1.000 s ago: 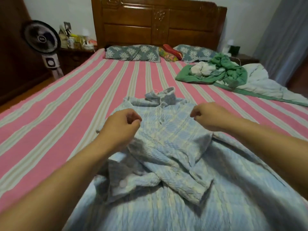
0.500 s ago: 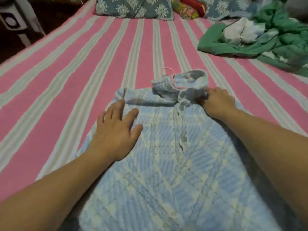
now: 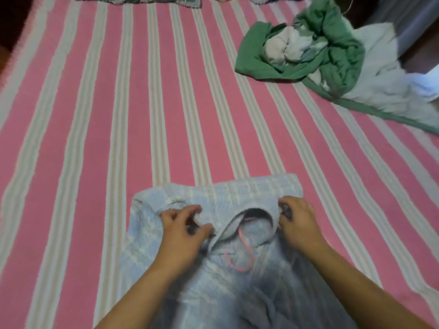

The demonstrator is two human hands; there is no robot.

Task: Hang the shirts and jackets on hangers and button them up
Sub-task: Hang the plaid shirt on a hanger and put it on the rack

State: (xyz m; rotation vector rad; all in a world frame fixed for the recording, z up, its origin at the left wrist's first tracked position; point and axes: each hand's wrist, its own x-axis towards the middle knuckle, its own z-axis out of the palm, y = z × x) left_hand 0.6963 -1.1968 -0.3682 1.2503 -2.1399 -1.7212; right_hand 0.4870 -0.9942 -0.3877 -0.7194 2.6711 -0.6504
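Covering nearly the whole view, the bedspread (image 3: 99,129) was pink with pale stripes, its weave soft and nubby; its left edge dropped into darkness and wide bare stretches lay to the left and ahead of the hands. At the top edge the pillows (image 3: 142,0) were cut off to a thin patterned band. Far right, a crumpled green garment (image 3: 337,46) wrapped around pale cloth, well apart from the work. Near the bottom, the light-blue checked shirt (image 3: 237,193) lay on the bedspread, textured knit, blurred by motion, its lower part running out of frame. The left hand (image 3: 184,230) pinched the collar's left side with curled fingers; the right hand (image 3: 297,222) gripped the collar's right side. Between them a thin pink hanger hook (image 3: 244,248) curved out of the neck opening; the hanger's body was hidden inside the shirt.
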